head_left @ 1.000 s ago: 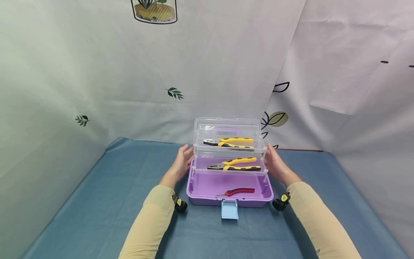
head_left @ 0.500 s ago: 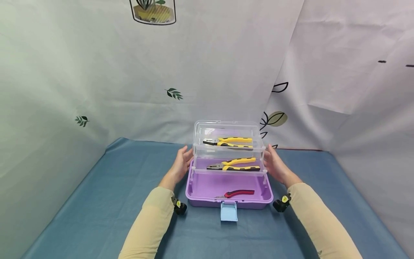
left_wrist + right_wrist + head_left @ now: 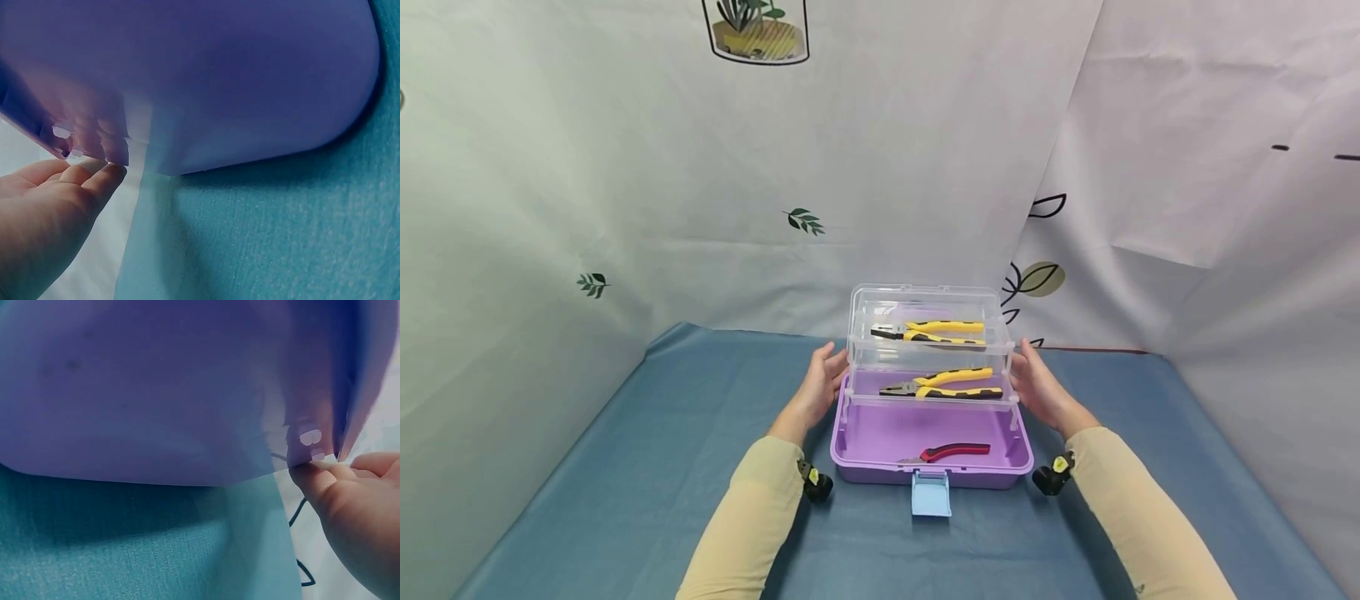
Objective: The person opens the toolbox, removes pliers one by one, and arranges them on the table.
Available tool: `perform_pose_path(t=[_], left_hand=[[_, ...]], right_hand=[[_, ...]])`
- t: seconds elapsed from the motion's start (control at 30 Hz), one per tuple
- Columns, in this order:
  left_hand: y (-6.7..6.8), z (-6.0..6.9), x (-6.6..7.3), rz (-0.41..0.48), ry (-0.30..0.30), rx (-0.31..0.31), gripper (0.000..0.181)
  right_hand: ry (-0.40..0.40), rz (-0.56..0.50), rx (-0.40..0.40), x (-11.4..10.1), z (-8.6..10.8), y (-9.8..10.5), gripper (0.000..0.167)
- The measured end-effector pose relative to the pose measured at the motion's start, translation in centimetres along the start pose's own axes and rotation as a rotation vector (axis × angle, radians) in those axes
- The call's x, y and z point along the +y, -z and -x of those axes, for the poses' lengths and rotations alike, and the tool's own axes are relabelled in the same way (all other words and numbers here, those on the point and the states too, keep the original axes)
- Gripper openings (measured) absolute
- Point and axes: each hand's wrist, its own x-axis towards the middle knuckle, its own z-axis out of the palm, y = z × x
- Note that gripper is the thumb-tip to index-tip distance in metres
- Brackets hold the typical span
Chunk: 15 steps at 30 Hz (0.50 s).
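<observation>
A purple toolbox stands with its clear lid raised and two clear trays fanned out. Combination pliers with yellow-and-black handles lie in the upper tray; similar combination pliers lie in the lower one. Red-and-black-handled pliers rest on the box floor. My left hand is at the box's left rear side, fingers extended, their tips by the rear edge in the left wrist view. My right hand mirrors it on the right, fingertips at the rear corner in the right wrist view.
A light-blue latch hangs down at the box's front. Blue cloth covers the table. Close behind the box hangs a pale printed curtain, with more of it at both sides.
The clear lid has tipped a little farther back, its top edge lower. Both hands stay beside the box, and the pliers keep their places. The head view has shifted slightly.
</observation>
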Motion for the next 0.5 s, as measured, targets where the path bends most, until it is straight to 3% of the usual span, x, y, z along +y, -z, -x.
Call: perform_pose_path(t=[0.2, 0.5], left_hand=[[-0.03, 0.05, -0.20, -0.016, 0.002, 0.001, 0.074], [0.00, 0.17, -0.36, -0.044, 0.019, 0.025, 0.073]], right_hand=[[-0.029, 0.075, 0.021, 0.36, 0.00, 0.08, 0.093], [-0.031, 0.097, 0.022, 0.46, 0.06, 0.10, 0.092]])
